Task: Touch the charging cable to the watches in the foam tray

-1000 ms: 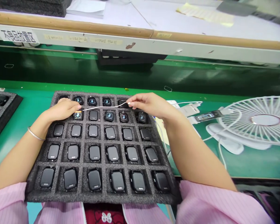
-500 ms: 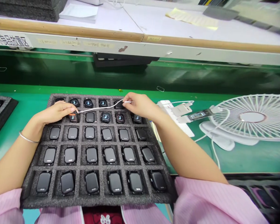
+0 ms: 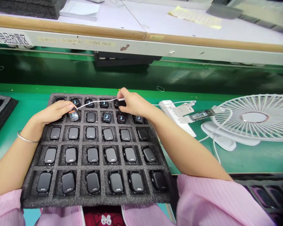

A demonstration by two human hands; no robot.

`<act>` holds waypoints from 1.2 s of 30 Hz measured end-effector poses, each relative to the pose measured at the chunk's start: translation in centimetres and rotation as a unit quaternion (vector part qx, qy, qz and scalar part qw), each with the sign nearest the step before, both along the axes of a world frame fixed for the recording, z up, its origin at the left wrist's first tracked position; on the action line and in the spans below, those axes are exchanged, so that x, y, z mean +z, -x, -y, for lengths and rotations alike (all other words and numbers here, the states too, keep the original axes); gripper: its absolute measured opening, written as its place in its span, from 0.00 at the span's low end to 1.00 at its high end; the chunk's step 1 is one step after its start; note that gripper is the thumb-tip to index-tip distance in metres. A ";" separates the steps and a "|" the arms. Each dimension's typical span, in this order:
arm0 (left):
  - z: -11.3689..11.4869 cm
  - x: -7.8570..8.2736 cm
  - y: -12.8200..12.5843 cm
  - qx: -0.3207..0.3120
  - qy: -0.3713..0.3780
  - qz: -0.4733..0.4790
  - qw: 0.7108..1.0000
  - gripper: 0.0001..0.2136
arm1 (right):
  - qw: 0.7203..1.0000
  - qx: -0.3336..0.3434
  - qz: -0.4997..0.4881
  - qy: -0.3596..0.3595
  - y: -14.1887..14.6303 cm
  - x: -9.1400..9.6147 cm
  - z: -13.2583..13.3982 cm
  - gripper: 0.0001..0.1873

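Note:
A black foam tray of square cells lies before me, holding several dark smartwatches. My left hand reaches over its back left corner, closed on a smartwatch with a lit screen and an orange band at the top. From that watch a thin white charging cable runs across the back row. My right hand pinches the cable near a white end piece, just above a dark watch in the back row. Other watches in the two back rows show lit dials; those in the front rows have dark screens.
On the right stand a white power strip with plugged-in chargers, a small display adapter and a white fan. Another foam tray sits at the left. A shelf with papers crosses the back.
My right hand has moved left and slightly up along the back row with the cable. The watch in my left hand has tilted, its screen now turned more toward me.

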State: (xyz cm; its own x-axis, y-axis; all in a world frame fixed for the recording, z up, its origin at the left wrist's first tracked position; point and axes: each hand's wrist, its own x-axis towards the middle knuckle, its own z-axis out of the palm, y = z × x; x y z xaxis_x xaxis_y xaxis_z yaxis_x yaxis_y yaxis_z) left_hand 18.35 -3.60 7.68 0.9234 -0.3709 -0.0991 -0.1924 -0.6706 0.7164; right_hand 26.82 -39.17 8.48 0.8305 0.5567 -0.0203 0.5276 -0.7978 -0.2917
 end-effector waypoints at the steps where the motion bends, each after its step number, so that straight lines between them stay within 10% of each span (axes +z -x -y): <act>1: 0.0 0.0 0.0 0.001 0.003 -0.001 1.000 0.32 | 0.999 0.049 0.000 -0.003 -0.3 0.2 0.5 0.21; 6: -0.1 -0.1 -0.1 0.001 0.007 -0.002 1.000 0.31 | 0.992 0.116 -0.035 -0.021 -0.5 0.7 2.6 0.25; 17: 0.1 -0.2 -0.1 0.020 -0.001 -0.009 1.000 0.31 | 0.978 -0.163 -0.022 -0.129 2.6 -1.1 0.0 0.09; 24: 0.0 -0.7 -0.4 -0.002 -0.019 0.011 1.000 0.29 | 0.987 -0.150 0.026 -0.052 2.0 -1.3 -0.8 0.16; 36: 1.8 1.1 -0.6 -0.041 -0.148 0.023 0.988 0.22 | 0.955 -0.027 -0.252 -0.153 -3.2 0.3 4.1 0.26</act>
